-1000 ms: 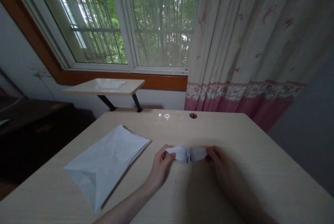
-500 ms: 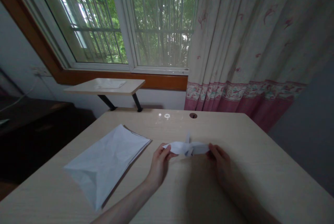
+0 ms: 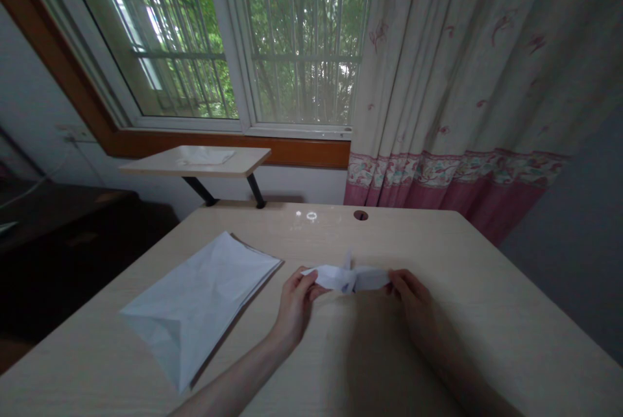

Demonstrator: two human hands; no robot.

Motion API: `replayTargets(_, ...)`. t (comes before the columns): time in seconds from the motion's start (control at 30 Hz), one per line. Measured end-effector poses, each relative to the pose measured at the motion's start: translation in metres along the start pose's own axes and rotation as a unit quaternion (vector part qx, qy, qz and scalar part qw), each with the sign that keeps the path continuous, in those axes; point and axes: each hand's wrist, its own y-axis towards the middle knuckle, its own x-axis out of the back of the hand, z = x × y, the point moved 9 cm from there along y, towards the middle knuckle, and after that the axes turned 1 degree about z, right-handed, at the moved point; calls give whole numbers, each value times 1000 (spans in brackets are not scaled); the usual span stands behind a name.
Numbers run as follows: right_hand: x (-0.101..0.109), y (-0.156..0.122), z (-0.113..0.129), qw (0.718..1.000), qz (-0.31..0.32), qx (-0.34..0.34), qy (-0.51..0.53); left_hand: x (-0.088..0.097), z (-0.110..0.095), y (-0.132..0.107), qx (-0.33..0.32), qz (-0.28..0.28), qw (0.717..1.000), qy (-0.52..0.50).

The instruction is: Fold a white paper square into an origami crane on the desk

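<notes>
A folded white paper piece (image 3: 348, 277) is stretched sideways between my two hands, above the desk (image 3: 487, 313). It looks like a paper crane or bird shape, with a wing to each side and a thin point rising from its middle. My left hand (image 3: 296, 303) pinches its left wing tip between thumb and fingers. At the other wing tip, my right hand (image 3: 411, 297) is closed on the paper. To the left of my left hand lies a stack of white paper sheets (image 3: 204, 300), creased, with one front corner bent up.
A small raised shelf (image 3: 146, 167) on black legs stands at the desk's back left, bearing crumpled white paper (image 3: 209, 156). A round cable hole (image 3: 361, 215) is near the back edge. Behind are a barred window (image 3: 302, 34) and a patterned curtain (image 3: 462, 80).
The paper piece's middle has shifted and tilted slightly, its upright point now a little to the left and lower. Both hands keep their pinch in nearly the same place.
</notes>
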Motion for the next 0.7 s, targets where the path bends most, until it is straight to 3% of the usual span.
replayTargets(0.47,-5,3,1,999,25,19,-5,3,-5,1,-55,-3,997,61)
replayTargets(0.7,-10,3,-4,998,52,21,3,-1,-6,4,-61,23,993,102)
